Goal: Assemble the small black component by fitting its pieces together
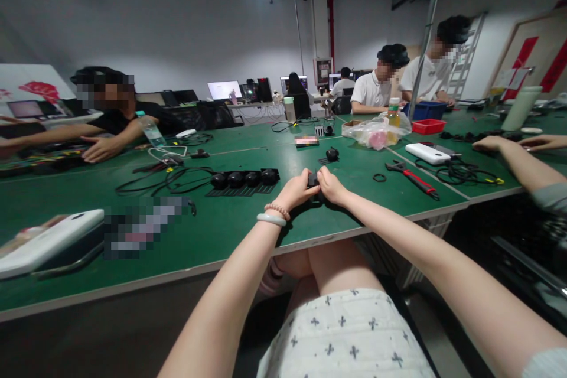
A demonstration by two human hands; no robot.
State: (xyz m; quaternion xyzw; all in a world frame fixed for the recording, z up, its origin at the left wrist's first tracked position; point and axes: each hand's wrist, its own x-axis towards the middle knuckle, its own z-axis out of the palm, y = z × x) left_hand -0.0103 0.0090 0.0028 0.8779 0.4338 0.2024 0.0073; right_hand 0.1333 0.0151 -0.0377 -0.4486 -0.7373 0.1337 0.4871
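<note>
Close to the front edge of the green table [212,242], my left hand [297,189] and my right hand [333,186] meet around a small black part [313,179]. Fingers of both hands are closed on it, and they hide most of its shape. To the left lies a row of several black round parts on slotted black plates [244,179]. Just beyond my hands sits a single similar black round part [331,155] with a slotted plate. A black ring [379,178] lies to the right of my right hand.
A red-and-black adjustable wrench [414,180], a white power bank [427,153] and black cables lie to the right. On the left are a phone, more cables [177,180] and a water bottle [150,130]. A plastic bag [376,134] stands farther back. Co-workers' hands [489,144] rest at the right.
</note>
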